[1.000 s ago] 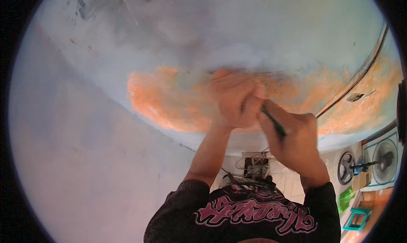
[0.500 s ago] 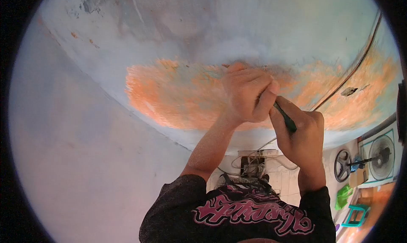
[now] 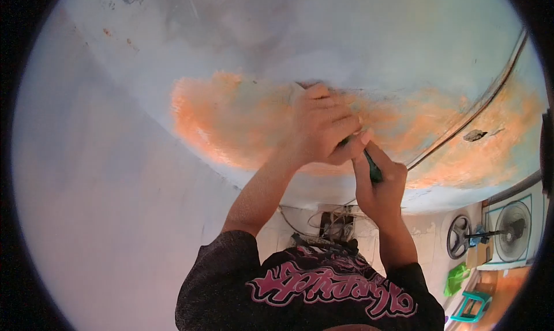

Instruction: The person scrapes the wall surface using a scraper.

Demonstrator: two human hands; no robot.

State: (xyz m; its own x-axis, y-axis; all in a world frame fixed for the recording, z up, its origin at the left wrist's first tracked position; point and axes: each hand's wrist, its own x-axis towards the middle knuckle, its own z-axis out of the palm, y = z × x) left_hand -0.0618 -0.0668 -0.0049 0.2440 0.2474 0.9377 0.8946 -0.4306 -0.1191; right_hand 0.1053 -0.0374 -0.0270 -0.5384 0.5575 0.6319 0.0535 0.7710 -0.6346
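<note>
A scraper with a dark green handle [image 3: 373,168] is held in both hands against the painted wall [image 3: 375,48]. My left hand [image 3: 324,126] is closed around its front part, with knuckles near the upper edge of the orange patch [image 3: 210,129]. A small bit of blade edge shows beyond those fingers; most of the blade is hidden. My right hand [image 3: 381,184] grips the handle's rear end, lower and to the right, close against the left hand. The patch is a streaky orange area where the pale blue-grey coating is worn away.
A dark cable or crack line [image 3: 461,126] runs diagonally across the surface at right, near a small chipped hole [image 3: 475,136]. Below right are a fan [image 3: 512,231], a fan base [image 3: 460,237], a green bag [image 3: 456,280] and a teal stool [image 3: 471,306]. Wires hang around a dark box [image 3: 336,226].
Both hands, still gripping the scraper, have shifted to the left, the right hand also slightly lower in view. The camera view has moved a little as well.
</note>
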